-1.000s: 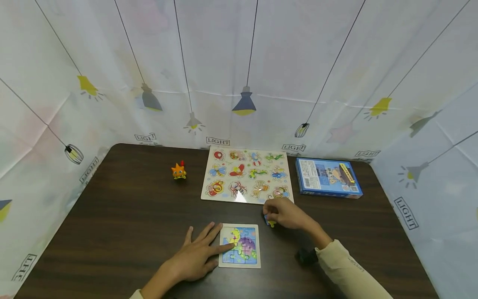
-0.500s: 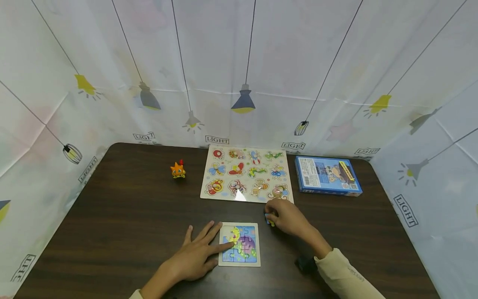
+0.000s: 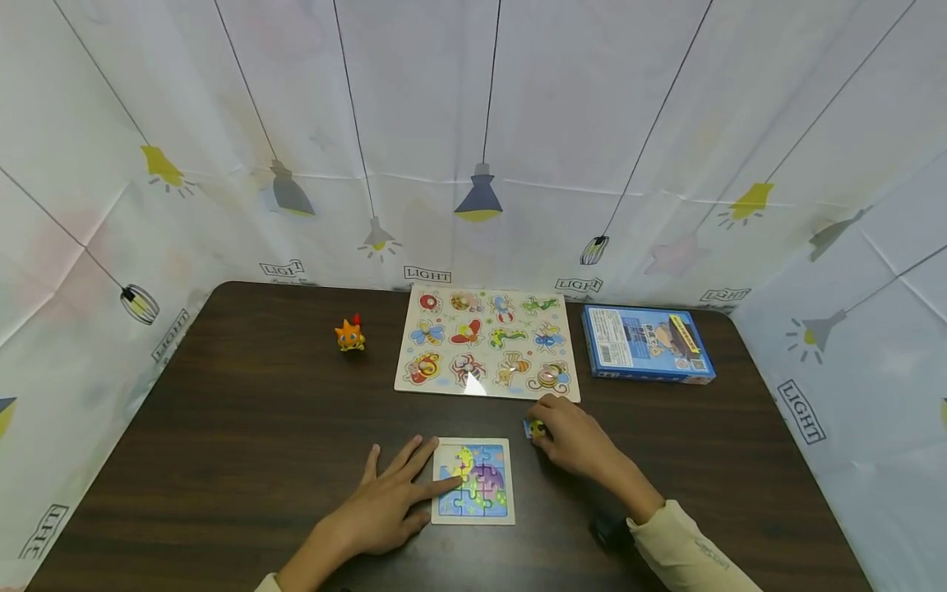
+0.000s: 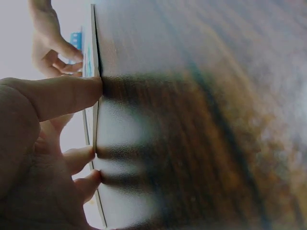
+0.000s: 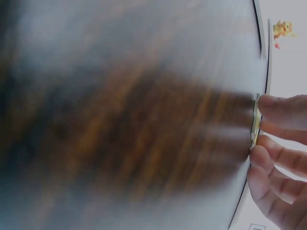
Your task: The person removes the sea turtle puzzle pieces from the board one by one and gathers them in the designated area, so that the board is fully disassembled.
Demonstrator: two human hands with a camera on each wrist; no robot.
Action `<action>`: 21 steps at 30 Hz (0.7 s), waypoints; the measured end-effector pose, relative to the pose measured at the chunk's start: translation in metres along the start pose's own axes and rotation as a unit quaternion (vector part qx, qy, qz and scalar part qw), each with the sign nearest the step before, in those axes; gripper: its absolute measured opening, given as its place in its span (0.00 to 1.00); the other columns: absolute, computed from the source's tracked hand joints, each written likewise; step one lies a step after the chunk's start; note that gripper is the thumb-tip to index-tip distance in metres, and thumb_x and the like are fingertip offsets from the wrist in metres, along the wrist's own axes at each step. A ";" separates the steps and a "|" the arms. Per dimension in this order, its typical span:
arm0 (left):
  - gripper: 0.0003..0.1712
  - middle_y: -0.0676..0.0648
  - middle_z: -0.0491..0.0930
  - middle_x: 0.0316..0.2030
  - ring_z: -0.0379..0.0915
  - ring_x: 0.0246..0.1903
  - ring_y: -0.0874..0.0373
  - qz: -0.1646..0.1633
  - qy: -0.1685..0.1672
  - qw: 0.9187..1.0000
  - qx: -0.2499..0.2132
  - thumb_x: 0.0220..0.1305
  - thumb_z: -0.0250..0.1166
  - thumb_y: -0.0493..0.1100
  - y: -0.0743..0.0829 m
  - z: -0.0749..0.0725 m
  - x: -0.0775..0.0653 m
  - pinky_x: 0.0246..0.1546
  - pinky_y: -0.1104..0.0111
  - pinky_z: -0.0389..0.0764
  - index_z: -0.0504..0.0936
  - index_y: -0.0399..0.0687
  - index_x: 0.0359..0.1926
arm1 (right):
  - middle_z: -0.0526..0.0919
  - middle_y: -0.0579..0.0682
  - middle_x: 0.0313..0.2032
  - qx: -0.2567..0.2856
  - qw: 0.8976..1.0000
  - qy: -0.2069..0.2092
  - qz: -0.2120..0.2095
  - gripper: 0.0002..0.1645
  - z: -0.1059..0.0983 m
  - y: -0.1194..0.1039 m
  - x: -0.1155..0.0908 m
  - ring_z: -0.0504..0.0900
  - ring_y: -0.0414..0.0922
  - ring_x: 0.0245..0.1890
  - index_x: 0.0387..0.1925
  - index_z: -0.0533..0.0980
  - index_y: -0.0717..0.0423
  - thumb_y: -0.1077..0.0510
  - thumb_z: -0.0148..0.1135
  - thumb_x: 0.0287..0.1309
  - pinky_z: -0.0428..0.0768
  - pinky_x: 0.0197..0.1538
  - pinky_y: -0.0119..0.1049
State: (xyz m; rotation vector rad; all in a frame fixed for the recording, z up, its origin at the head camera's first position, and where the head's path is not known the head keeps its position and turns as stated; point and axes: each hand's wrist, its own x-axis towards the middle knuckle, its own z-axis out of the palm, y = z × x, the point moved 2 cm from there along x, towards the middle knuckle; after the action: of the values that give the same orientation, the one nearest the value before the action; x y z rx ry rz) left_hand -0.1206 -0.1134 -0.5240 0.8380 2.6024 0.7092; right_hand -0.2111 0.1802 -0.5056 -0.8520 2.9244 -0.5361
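A small jigsaw puzzle (image 3: 488,493) in a pale frame lies on the table in the head view, with a purple and yellow picture on blue. Bare pale backing shows at its upper left. My left hand (image 3: 388,506) lies spread at the frame's left side, one finger reaching onto the picture; in the left wrist view its fingertips (image 4: 93,91) meet the frame's edge. To the right of the puzzle, my right hand (image 3: 580,440) pinches a blue and yellow jigsaw piece (image 3: 534,428) at the tabletop. That piece (image 5: 255,122) appears edge-on among the fingers in the right wrist view.
Behind the hands lies a white board (image 3: 414,382) with several insect pictures. A blue box (image 3: 649,344) sits right of it, and a small orange toy figure (image 3: 350,335) stands to its left. A printed curtain (image 3: 414,107) hangs along the table's back edge.
My right hand has shifted slightly and turned the jigsaw piece, so its yellow part now shows beside the blue. The left hand stays on the puzzle. The head view has drifted slightly.
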 end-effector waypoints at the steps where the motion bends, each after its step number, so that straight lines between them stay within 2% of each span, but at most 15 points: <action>1: 0.33 0.43 0.44 0.81 0.36 0.79 0.40 -0.001 -0.001 1.000 0.001 0.72 0.64 0.47 0.000 0.000 0.000 0.64 0.22 0.34 0.68 0.75 0.74 | 0.82 0.50 0.43 -0.001 1.000 0.001 -0.001 0.14 0.000 0.000 0.000 0.81 0.46 0.42 0.45 0.84 0.58 0.63 0.76 0.56 0.83 0.46 0.47; 15: 0.33 0.44 0.45 0.81 0.36 0.79 0.41 -0.018 -0.009 1.000 0.013 0.73 0.63 0.47 0.004 -0.003 -0.003 0.65 0.23 0.36 0.68 0.74 0.75 | 0.81 0.50 0.44 -0.002 1.000 -0.007 0.011 0.17 0.002 -0.003 0.000 0.80 0.45 0.42 0.48 0.83 0.58 0.62 0.75 0.57 0.82 0.46 0.47; 19: 0.32 0.44 0.44 0.81 0.36 0.79 0.41 -0.014 -0.007 1.000 0.020 0.74 0.63 0.48 0.004 -0.004 -0.002 0.66 0.24 0.36 0.68 0.74 0.75 | 0.81 0.53 0.47 0.000 1.000 0.014 -0.004 0.22 -0.005 -0.010 0.004 0.81 0.48 0.44 0.55 0.81 0.59 0.61 0.74 0.58 0.83 0.46 0.49; 21: 0.33 0.43 0.44 0.81 0.36 0.79 0.41 -0.014 -0.009 1.000 0.021 0.73 0.64 0.48 0.004 -0.004 -0.002 0.65 0.24 0.37 0.68 0.74 0.75 | 0.81 0.54 0.49 0.015 1.000 0.007 -0.023 0.24 -0.007 -0.017 0.008 0.81 0.48 0.45 0.58 0.80 0.59 0.61 0.73 0.60 0.83 0.46 0.49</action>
State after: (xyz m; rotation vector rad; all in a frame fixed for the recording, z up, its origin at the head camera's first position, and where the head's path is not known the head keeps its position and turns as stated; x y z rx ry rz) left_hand -0.1192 -0.1130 -0.5184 0.8154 2.6171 0.6386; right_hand -0.2098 0.1650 -0.4929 -0.9173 2.9076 -0.5906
